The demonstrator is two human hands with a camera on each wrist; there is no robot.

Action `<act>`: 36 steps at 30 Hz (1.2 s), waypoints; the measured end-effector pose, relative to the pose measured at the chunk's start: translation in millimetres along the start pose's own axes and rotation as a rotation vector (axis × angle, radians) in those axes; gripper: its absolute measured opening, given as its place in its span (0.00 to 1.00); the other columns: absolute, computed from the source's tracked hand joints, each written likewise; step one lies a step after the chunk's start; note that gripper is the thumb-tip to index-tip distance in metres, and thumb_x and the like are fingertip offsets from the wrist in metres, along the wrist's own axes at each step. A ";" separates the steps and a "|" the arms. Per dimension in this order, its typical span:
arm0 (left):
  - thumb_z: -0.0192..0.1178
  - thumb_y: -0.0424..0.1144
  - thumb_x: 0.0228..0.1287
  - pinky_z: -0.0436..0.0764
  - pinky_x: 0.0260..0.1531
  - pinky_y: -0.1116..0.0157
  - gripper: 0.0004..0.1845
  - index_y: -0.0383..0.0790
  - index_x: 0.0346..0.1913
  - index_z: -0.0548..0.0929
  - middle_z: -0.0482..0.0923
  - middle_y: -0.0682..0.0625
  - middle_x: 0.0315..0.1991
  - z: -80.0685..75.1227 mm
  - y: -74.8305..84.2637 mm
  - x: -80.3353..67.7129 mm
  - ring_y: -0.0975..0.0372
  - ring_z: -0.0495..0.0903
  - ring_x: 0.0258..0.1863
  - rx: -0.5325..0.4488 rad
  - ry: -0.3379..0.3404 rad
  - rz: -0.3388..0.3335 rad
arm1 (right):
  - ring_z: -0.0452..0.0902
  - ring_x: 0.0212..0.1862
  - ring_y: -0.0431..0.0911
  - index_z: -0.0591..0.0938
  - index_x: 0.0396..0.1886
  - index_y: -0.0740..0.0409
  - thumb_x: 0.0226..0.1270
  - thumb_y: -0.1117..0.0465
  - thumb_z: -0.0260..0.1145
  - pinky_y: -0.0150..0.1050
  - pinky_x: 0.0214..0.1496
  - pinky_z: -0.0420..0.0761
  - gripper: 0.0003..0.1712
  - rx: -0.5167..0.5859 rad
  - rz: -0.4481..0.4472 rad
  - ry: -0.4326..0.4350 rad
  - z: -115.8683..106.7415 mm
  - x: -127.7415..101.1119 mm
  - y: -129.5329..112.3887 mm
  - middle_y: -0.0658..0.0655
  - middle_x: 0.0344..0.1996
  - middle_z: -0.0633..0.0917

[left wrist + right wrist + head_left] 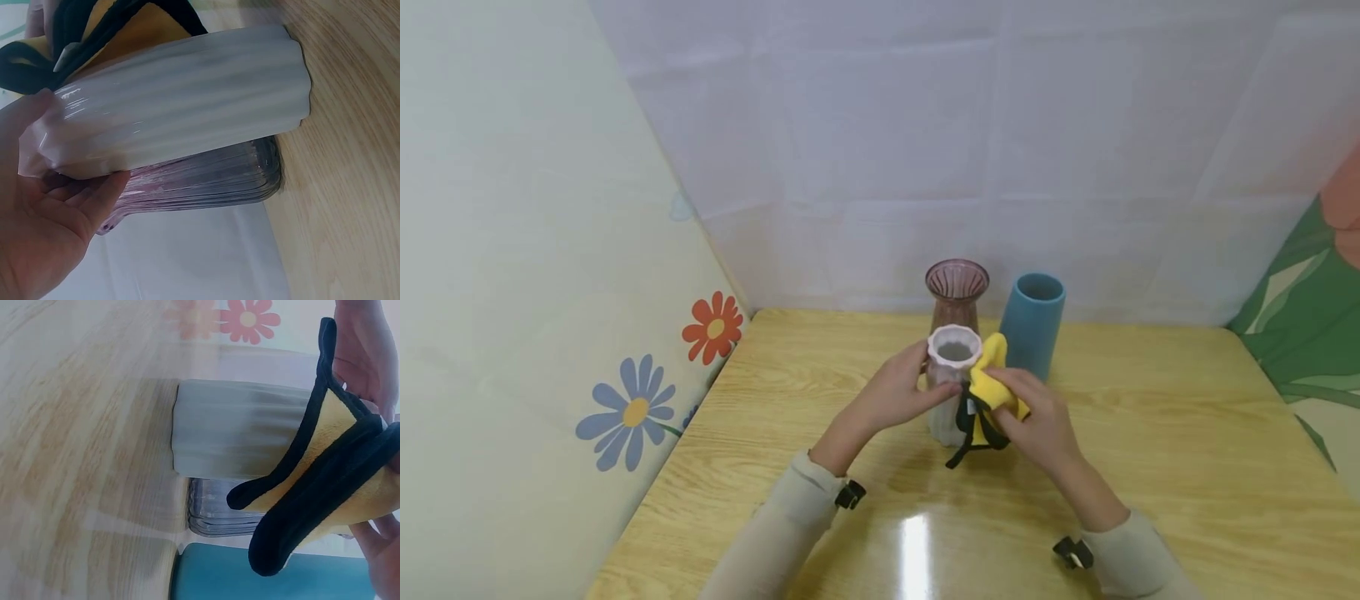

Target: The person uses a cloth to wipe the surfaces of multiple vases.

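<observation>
Here the left hand (891,392) wraps its fingers (94,203) around the upper part of a ribbed white vase (951,387), curled on the neck just under the scalloped rim, seemingly to keep the vase upright and steady on the wooden tabletop (1150,433). The right hand (1037,421) pinches a yellow cloth (992,387) with black edging, its fingers closed on a bunched fold so that the free part lies against the vase's rim and side facing them; a black-edged corner dangles below the fingers toward the tabletop. The vase thus stands between the two hands, its base planted on the wood, as the wrist views confirm. Just beyond the fingers of both hands, touching or nearly touching the white vase from behind, stands a pinkish glass vase (957,292) with a flared mouth, and beside that, past the right hand's fingers, a blue cylindrical vase (1033,321). They sit close to the back wall, apart from the held vase. Flower stickers (713,327) mark the wall far out beyond the left hand.
</observation>
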State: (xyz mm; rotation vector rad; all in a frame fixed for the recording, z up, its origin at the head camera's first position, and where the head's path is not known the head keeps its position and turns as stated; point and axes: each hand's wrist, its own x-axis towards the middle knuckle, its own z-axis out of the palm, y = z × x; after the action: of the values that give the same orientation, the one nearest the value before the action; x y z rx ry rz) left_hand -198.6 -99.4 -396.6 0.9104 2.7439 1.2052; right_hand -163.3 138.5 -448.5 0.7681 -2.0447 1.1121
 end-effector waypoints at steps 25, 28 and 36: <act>0.67 0.51 0.67 0.77 0.65 0.60 0.37 0.42 0.73 0.67 0.76 0.49 0.65 -5.4 0.1 2.2 0.57 0.76 0.65 0.008 -0.053 0.027 | 0.86 0.45 0.54 0.87 0.49 0.61 0.43 0.79 0.74 0.42 0.47 0.88 0.28 -0.056 0.035 -0.144 -1.3 -18.1 8.8 0.58 0.43 0.89; 0.67 0.50 0.68 0.77 0.64 0.60 0.36 0.42 0.72 0.67 0.77 0.49 0.64 -4.9 -0.8 2.6 0.58 0.77 0.64 0.013 -0.054 0.032 | 0.86 0.45 0.54 0.87 0.50 0.61 0.43 0.79 0.73 0.50 0.45 0.88 0.29 -0.065 0.047 -0.168 -1.6 -18.4 8.7 0.59 0.44 0.89; 0.66 0.53 0.68 0.78 0.62 0.60 0.36 0.43 0.72 0.66 0.77 0.50 0.63 -3.1 -3.2 3.1 0.58 0.77 0.63 0.011 -0.061 0.031 | 0.86 0.42 0.50 0.87 0.49 0.59 0.45 0.78 0.72 0.48 0.42 0.88 0.27 -0.115 0.040 -0.288 -3.6 -18.9 11.2 0.56 0.42 0.89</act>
State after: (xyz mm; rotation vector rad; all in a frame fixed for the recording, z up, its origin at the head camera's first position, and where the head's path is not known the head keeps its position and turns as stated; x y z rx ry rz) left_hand -203.5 -101.6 -395.9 0.9768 2.7019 1.1477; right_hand -159.5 150.1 -467.1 0.8735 -2.3502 0.9389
